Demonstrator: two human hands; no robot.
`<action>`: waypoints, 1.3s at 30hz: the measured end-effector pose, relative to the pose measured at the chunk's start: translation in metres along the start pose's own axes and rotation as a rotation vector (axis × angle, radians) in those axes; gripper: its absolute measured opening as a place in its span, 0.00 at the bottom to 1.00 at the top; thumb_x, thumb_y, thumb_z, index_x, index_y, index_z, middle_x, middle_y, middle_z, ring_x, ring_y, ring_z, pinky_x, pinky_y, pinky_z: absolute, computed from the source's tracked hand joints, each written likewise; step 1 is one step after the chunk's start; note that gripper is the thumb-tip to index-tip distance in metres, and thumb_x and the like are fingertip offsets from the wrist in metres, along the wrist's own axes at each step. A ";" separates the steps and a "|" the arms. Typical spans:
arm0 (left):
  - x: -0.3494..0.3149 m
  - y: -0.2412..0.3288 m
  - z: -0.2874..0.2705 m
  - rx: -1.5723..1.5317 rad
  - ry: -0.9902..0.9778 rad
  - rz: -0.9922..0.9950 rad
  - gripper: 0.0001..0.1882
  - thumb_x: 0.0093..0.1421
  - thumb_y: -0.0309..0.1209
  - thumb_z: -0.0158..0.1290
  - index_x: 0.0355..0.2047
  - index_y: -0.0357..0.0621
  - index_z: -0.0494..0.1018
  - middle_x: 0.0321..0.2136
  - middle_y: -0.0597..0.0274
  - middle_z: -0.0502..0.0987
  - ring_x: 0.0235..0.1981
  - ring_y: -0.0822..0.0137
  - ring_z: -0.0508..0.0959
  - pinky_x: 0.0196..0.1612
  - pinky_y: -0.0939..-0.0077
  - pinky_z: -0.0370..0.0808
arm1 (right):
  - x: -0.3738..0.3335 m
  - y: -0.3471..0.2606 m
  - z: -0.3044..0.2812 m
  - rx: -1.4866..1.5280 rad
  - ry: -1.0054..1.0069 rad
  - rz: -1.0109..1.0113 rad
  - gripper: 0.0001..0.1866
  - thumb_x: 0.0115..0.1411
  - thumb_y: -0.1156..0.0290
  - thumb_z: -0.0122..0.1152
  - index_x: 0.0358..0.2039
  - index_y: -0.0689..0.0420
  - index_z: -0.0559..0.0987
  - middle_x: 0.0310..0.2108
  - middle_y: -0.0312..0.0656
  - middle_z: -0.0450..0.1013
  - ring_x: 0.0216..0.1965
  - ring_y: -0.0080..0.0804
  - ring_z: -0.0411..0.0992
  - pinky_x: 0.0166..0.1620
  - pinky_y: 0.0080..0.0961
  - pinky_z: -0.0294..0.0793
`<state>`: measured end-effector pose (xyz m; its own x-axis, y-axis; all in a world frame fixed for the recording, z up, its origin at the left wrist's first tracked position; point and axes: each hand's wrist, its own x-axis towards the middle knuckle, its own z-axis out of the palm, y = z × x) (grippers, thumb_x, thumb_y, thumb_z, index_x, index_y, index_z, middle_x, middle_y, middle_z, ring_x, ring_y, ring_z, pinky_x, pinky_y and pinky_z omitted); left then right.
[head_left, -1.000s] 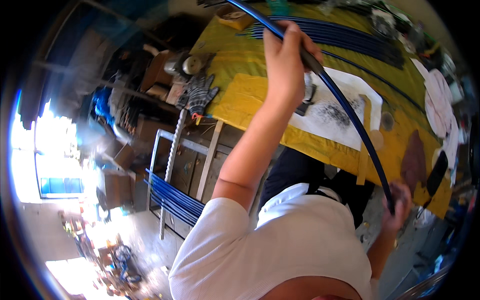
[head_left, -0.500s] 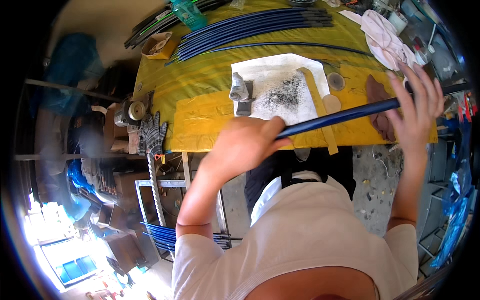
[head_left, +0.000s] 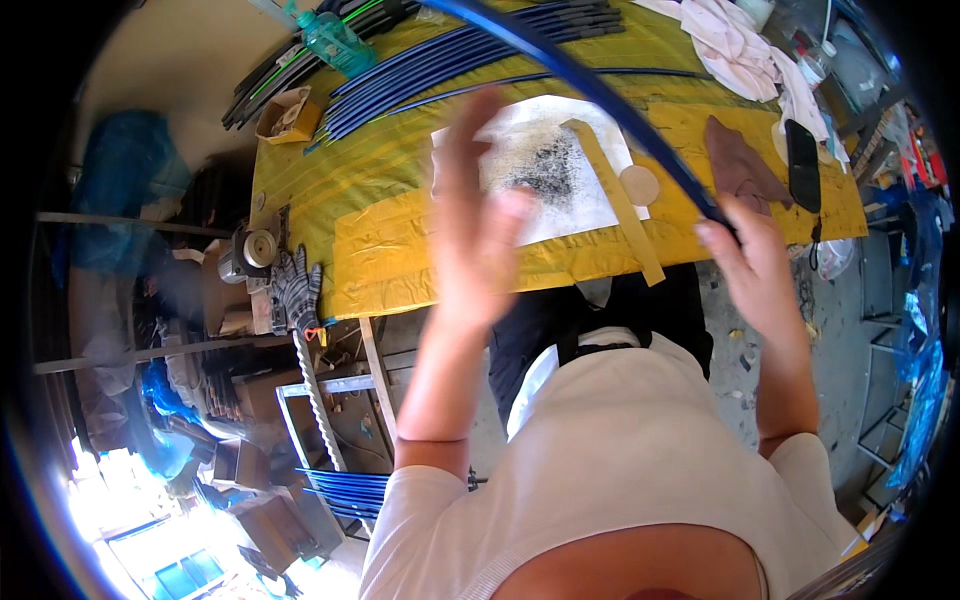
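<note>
Long, slim, glossy dark-blue rod (head_left: 600,92) slanted above the yellow-covered table (head_left: 385,245) I faced | right hand (head_left: 752,255) clasped one end | blurred left hand (head_left: 473,235) stood spread, apart from it

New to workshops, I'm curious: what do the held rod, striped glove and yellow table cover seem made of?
Blue rod: coated metal or composite, unclear; smooth, faint sheen. Striped glove: probably knitted yarn; matt, soft-looking. Yellow table cover: likely plastic film; shiny, wrinkled.

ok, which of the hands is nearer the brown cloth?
Right. The right hand is just below the brown cloth in view; the left hand is well to its left.
</note>
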<state>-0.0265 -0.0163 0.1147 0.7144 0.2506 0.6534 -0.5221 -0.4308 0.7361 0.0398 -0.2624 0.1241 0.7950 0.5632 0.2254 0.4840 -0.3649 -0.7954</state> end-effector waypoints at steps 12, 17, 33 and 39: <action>0.019 -0.019 -0.015 -1.127 0.526 -0.278 0.08 0.66 0.33 0.39 0.37 0.42 0.62 0.21 0.69 0.62 0.19 0.76 0.58 0.22 0.82 0.59 | -0.008 0.021 0.013 -0.146 -0.151 -0.039 0.12 0.54 0.68 0.60 0.35 0.59 0.70 0.20 0.48 0.69 0.23 0.49 0.67 0.26 0.32 0.64; 0.013 -0.047 -0.091 -1.320 0.472 -0.383 0.09 0.66 0.33 0.39 0.31 0.41 0.61 0.19 0.69 0.56 0.18 0.75 0.55 0.22 0.81 0.55 | -0.039 0.031 -0.003 -0.311 -0.295 -0.002 0.10 0.56 0.68 0.56 0.34 0.59 0.70 0.23 0.50 0.69 0.26 0.52 0.68 0.27 0.36 0.64; 0.040 -0.076 -0.024 -1.190 0.588 -0.559 0.23 0.65 0.51 0.31 0.23 0.47 0.56 0.13 0.73 0.52 0.11 0.79 0.48 0.11 0.85 0.44 | -0.025 0.004 -0.003 0.017 -0.584 0.397 0.10 0.63 0.66 0.48 0.29 0.57 0.64 0.13 0.38 0.59 0.12 0.29 0.60 0.18 0.24 0.57; 0.023 -0.080 -0.024 -1.227 0.648 -0.568 0.22 0.66 0.52 0.29 0.25 0.48 0.56 0.14 0.73 0.50 0.12 0.77 0.47 0.12 0.84 0.44 | -0.040 0.019 0.005 -0.583 -0.297 0.041 0.09 0.57 0.68 0.57 0.31 0.58 0.67 0.18 0.46 0.66 0.19 0.47 0.68 0.22 0.33 0.64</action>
<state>0.0208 0.0445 0.0749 0.7974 0.6020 -0.0414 -0.5435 0.7463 0.3841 0.0156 -0.2881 0.0968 0.7226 0.6906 -0.0303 0.6407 -0.6856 -0.3456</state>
